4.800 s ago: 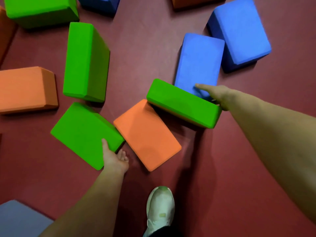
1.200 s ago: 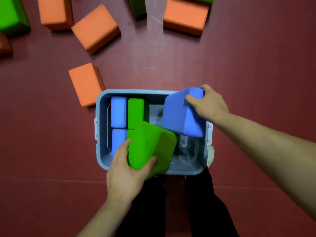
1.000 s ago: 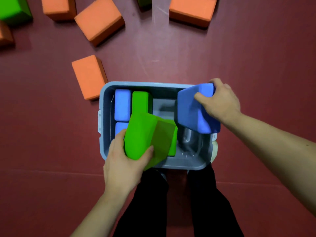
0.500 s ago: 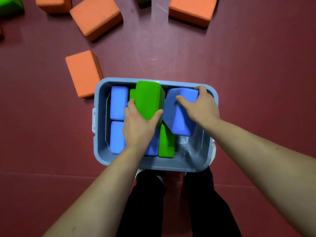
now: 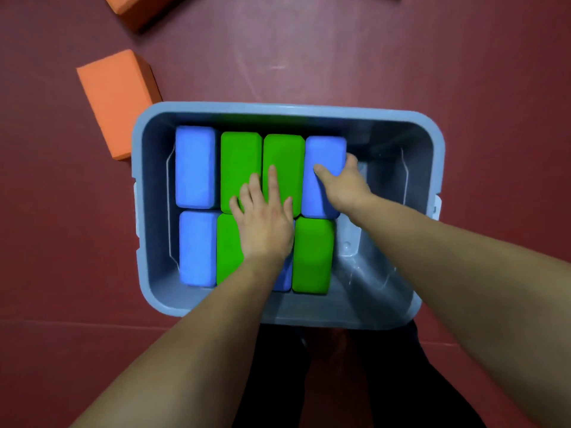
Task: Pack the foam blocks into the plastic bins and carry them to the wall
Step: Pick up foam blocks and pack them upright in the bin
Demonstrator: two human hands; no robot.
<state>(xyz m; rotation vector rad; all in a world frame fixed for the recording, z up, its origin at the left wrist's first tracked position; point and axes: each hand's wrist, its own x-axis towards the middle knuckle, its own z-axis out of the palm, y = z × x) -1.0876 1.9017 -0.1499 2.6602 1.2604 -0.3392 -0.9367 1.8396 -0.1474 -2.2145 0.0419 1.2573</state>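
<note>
eight foam blocks (image 5: 194, 165) stand in our grey plastic bin (image 5: 278, 108); left hand (image 5: 265, 223) presses spread fingers (image 5: 272, 180) on a green block (image 5: 284, 156), right hand (image 5: 343, 183) grips the blue block (image 5: 324, 152), which may topple into the gap beyond its fingers.

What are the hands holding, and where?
The right hand grips the blue block by its right edge; the left hand lies flat on green blocks, holding nothing.
</note>
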